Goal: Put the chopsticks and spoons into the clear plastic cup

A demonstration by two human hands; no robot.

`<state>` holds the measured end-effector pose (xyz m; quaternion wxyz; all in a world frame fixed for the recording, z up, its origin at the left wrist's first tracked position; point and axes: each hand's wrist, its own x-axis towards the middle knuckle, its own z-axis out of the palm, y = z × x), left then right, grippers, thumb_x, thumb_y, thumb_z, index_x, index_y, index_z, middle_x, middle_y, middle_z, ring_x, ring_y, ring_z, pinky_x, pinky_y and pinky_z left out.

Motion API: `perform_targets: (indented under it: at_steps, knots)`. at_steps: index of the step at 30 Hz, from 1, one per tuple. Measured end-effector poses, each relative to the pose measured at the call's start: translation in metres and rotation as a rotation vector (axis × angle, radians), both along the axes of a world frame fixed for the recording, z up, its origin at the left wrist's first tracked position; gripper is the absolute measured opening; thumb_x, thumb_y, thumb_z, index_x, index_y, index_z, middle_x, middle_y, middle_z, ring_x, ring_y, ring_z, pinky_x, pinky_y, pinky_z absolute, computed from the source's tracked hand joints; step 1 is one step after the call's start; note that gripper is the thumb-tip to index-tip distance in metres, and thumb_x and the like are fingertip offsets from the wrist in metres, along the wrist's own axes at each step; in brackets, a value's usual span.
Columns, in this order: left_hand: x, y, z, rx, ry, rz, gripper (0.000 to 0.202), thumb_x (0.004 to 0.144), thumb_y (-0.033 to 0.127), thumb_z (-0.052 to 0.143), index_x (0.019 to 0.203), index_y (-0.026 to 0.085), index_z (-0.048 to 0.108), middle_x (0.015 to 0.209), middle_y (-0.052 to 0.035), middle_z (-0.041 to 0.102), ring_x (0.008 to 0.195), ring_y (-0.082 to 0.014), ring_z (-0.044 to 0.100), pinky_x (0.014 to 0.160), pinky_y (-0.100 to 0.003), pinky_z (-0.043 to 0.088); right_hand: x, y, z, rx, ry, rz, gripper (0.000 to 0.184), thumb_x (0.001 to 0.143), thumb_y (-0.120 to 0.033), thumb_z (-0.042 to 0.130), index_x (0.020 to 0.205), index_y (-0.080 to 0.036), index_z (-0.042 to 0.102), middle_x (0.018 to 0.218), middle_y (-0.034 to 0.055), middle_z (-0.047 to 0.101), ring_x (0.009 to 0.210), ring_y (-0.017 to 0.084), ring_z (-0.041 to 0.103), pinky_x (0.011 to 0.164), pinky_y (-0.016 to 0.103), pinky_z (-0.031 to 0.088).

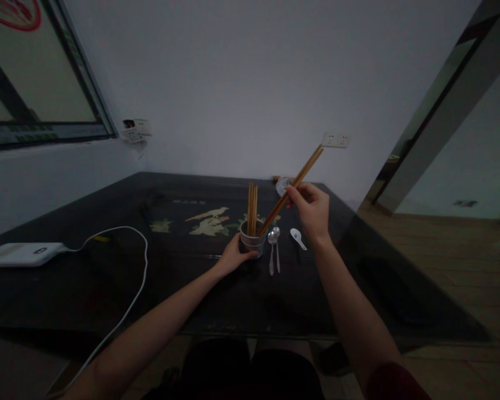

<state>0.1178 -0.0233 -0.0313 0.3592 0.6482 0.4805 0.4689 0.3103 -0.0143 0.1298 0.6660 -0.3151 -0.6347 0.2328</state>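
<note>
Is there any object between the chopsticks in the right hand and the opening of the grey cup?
Nothing visible blocks them: the slanted chopsticks have their lower ends at the mouth of the grey cup. Upright chopsticks stand beside them inside; two metal spoons lie outside.

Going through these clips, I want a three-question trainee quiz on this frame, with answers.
1. Which hand is around the cup?
2. True or false: in the picture, the white spoon lies to the right of the metal spoons.
3. Fill in: the right hand holds a pair of ____.

Key:
1. The left hand.
2. True.
3. Chopsticks.
</note>
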Motion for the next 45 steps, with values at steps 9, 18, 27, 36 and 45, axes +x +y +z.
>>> perform_targets:
  at_steps: [9,18,27,36,45]
  knots:
    - [0.0,0.003,-0.002,0.002,-0.027,-0.018,0.066,0.061,0.028,0.078,0.119,0.015,0.047,0.123,-0.0126,0.059,0.115,-0.0268,0.055,0.102,-0.044,0.039,-0.017,0.046,-0.034,-0.084,-0.341,-0.085,0.028,0.078,-0.042,0.06,0.068,-0.015,0.061,0.061,0.0026,0.061,0.057,0.014,0.056,0.055,0.025,0.044]
    - [-0.001,0.006,-0.007,0.028,-0.048,-0.033,0.071,0.061,0.028,0.079,0.123,0.015,0.047,0.126,-0.0141,0.057,0.118,-0.0271,0.053,0.103,-0.044,0.038,-0.019,0.074,-0.065,-0.345,-0.398,0.069,0.03,0.074,-0.043,0.062,0.065,-0.015,0.061,0.056,0.0025,0.062,0.05,0.014,0.058,0.048,0.023,0.045]
    - [-0.001,0.005,-0.004,0.016,-0.052,-0.04,0.072,0.061,0.027,0.079,0.124,0.013,0.045,0.129,-0.0159,0.054,0.12,-0.0277,0.051,0.105,-0.045,0.036,-0.025,0.081,-0.07,-0.418,-0.486,0.104,0.027,0.074,-0.037,0.064,0.061,-0.014,0.061,0.053,0.0024,0.062,0.047,0.013,0.058,0.047,0.021,0.042]
    - [-0.002,0.007,-0.009,0.035,-0.05,-0.033,0.072,0.06,0.029,0.079,0.124,0.015,0.048,0.127,-0.0145,0.057,0.118,-0.0286,0.052,0.104,-0.046,0.037,-0.023,0.082,-0.065,-0.426,-0.611,0.121,0.028,0.073,-0.038,0.064,0.06,-0.013,0.065,0.05,0.0012,0.06,0.046,0.011,0.054,0.047,0.021,0.037]
    - [-0.002,0.007,-0.009,0.007,-0.029,-0.029,0.071,0.061,0.028,0.078,0.123,0.014,0.047,0.126,-0.015,0.057,0.117,-0.0283,0.053,0.103,-0.046,0.038,-0.025,0.081,-0.068,-0.328,-0.679,0.023,0.03,0.074,-0.04,0.062,0.063,-0.013,0.068,0.057,0.0028,0.064,0.052,0.012,0.054,0.048,0.022,0.033]
